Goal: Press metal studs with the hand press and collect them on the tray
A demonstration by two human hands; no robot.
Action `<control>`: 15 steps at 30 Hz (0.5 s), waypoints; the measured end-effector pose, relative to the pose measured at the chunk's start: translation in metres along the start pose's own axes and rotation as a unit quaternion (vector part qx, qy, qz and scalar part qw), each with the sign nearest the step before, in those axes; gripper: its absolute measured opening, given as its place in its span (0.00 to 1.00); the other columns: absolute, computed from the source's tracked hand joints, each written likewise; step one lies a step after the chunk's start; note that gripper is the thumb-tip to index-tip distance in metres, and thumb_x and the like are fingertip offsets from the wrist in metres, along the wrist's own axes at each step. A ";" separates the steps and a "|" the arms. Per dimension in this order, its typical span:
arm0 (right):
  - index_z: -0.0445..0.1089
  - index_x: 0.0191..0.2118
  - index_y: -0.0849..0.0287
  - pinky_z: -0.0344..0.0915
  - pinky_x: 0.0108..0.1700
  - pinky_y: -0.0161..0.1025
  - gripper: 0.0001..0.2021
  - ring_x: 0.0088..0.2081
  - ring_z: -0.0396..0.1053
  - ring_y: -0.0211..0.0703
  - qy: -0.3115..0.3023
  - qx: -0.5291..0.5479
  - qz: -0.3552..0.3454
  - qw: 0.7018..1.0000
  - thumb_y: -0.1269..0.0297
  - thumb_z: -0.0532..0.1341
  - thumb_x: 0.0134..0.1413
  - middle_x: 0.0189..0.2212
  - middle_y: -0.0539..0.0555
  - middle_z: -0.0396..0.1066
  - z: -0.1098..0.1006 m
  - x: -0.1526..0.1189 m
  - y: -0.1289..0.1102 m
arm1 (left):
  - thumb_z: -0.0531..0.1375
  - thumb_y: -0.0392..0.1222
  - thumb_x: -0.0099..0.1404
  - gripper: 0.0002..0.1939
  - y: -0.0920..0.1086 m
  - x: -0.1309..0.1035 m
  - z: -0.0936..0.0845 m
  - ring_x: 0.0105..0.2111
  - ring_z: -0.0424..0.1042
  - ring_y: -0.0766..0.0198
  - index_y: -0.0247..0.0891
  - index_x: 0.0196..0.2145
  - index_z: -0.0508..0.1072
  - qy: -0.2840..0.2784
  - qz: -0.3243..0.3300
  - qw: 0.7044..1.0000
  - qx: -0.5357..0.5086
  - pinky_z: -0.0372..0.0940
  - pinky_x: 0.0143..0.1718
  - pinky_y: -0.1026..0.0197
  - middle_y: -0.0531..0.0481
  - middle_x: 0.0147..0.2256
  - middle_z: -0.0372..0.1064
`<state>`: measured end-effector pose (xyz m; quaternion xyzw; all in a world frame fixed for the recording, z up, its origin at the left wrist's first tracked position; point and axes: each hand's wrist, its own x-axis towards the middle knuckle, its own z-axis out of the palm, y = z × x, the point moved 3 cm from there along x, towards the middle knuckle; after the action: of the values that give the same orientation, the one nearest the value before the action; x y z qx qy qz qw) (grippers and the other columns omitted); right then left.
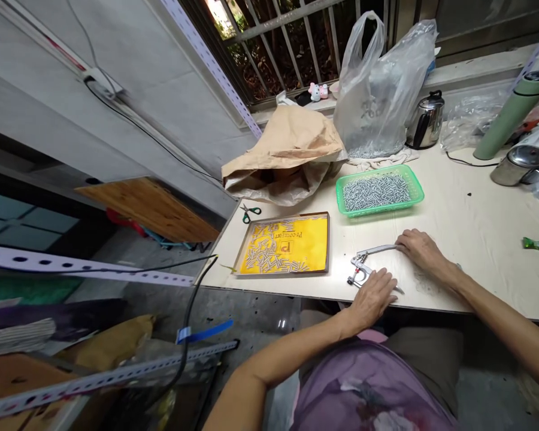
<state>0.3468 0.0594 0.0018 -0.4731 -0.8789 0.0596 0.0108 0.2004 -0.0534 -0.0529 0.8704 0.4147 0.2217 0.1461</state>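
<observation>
A silver plier-like metal tool [360,274] with a coil spring lies near the table's front edge, one long handle reaching to the right. My right hand [421,250] is closed over the far end of that upper handle. Across the lower part of the tool rests my left hand [374,294], fingers together over it and the thumb hidden; a pointed end shows past the fingertips. To the left, a shallow tray [282,273] lined with a yellow sheet [312,233] holds many small silver metal pins [267,254]. Similar pins fill a green plastic basket [379,209] behind the tool.
Green-handled scissors [250,212] lie by the tray's back left corner. Behind stand a brown paper bag [287,140], a plastic bag [372,102] and a steel kettle [426,120]. A green bottle [514,117] and a metal cup [518,164] are at the right. Small green wrappers [534,244] lie there too.
</observation>
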 end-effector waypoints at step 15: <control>0.72 0.29 0.59 0.58 0.38 0.40 0.09 0.41 0.64 0.46 0.012 0.050 -0.306 0.951 0.72 0.57 0.58 0.33 0.56 0.71 0.023 0.044 -0.115 | 0.53 0.44 0.67 0.13 -0.042 -0.044 -0.048 0.46 0.70 0.55 0.46 0.46 0.74 0.024 -0.104 0.994 0.030 0.68 0.46 0.51 0.43 0.44 0.72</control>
<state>0.2256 0.0308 -0.0094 -0.1809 -0.9773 0.0910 0.0629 0.1240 -0.0589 -0.0421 0.8209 0.5129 0.2135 0.1322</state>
